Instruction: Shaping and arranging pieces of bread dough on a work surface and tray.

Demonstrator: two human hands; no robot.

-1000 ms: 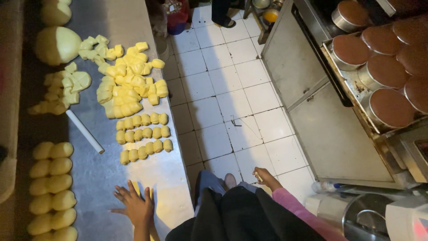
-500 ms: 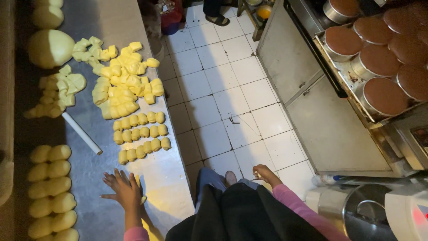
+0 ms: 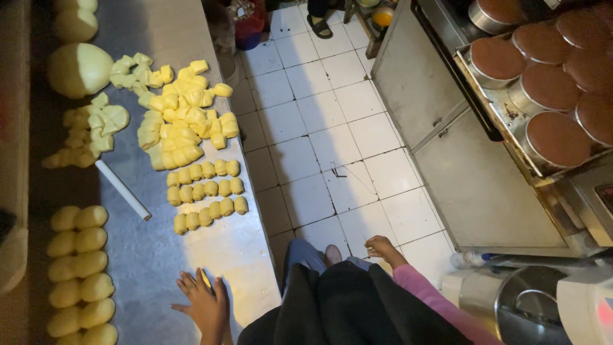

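Head view: left hand is laid flat, fingers spread, holding nothing, on the steel table; dough rows lie just beyond it, nearer than to the empty, loosely curled right hand.

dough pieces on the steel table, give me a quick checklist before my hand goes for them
1. Left hand empty, flat on the steel table: ok.
2. Right hand empty, hanging off the table over the tiled floor: ok.
3. Small dough pieces in three tidy rows ahead of the left hand: ok.
4. White rolling stick lies apart from the rows: ok.
5. Bare table between hand and rows: ok.
6. Dough stickiness or flour on the table: cannot tell.
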